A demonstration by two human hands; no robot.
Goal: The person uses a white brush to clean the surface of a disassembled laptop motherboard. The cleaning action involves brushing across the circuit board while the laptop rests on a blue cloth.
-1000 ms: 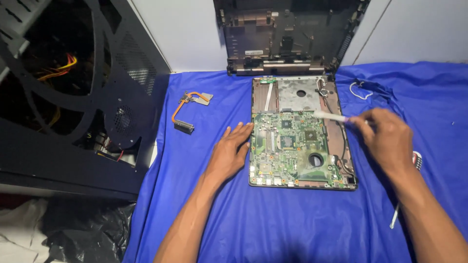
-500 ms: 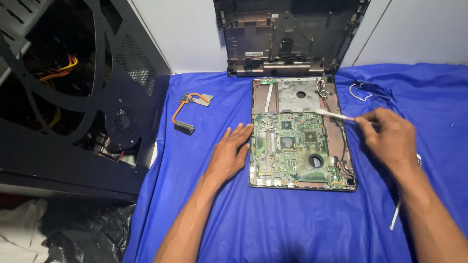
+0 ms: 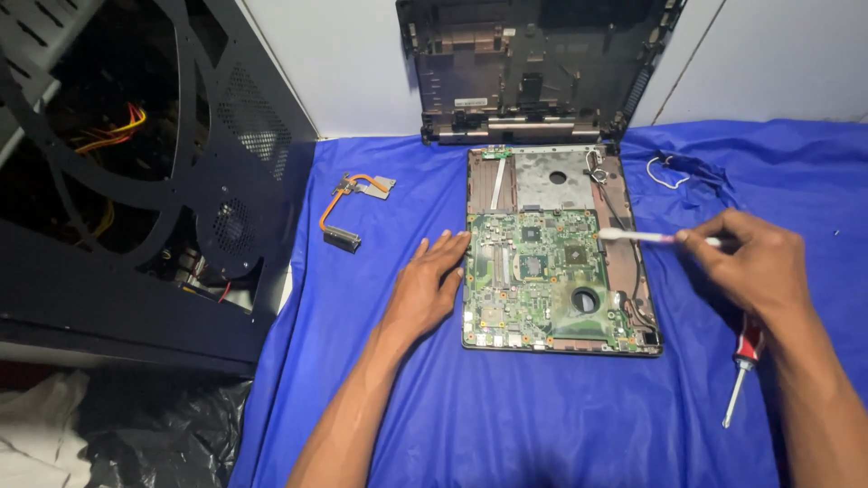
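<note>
An opened laptop base lies on the blue cloth, its green motherboard exposed. My left hand rests flat on the cloth, fingertips touching the board's left edge. My right hand grips a thin white brush whose tip reaches the board's right edge. The laptop's dark bottom cover leans upright against the wall behind.
A copper heat pipe with heatsink lies left of the laptop. A red-and-white screwdriver lies under my right forearm. A black desktop computer case with coloured wires stands at left. A loose cable sits at the back right.
My right hand has drawn the brush rightward and slightly down, off the board's upper area to its right edge. My left hand has stayed in place.
</note>
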